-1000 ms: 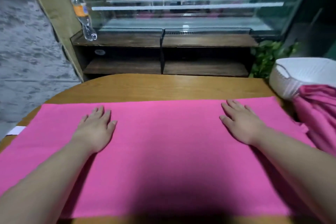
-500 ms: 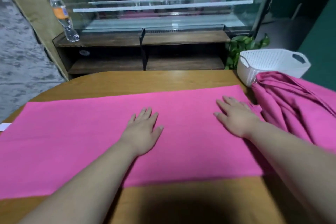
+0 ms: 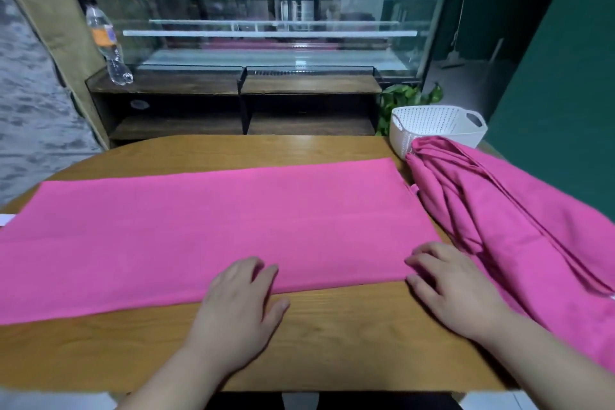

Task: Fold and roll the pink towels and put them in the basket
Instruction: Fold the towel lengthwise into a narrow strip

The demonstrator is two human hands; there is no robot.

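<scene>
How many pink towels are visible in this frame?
2: a flat towel spread across the table, and a bunched towel heap at right by the white basket. The heap may hide more.

Bare bench [image 3: 332, 343] lies open at six o'clock. Toward two o'clock, the heaped pink towel [image 3: 499, 226] crowds the basket [image 3: 439, 125], touching its near wall

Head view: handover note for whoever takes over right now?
Left hand: open, fingers resting on the flat pink towel's near edge.
Right hand: fingers bent at its near right corner; grip unclear.
Crumpled pink towel lies to the right, against the white basket; no towel visible inside.
Done: one towel spread flat on the wooden table. Left: fold, roll, basket both.
</scene>
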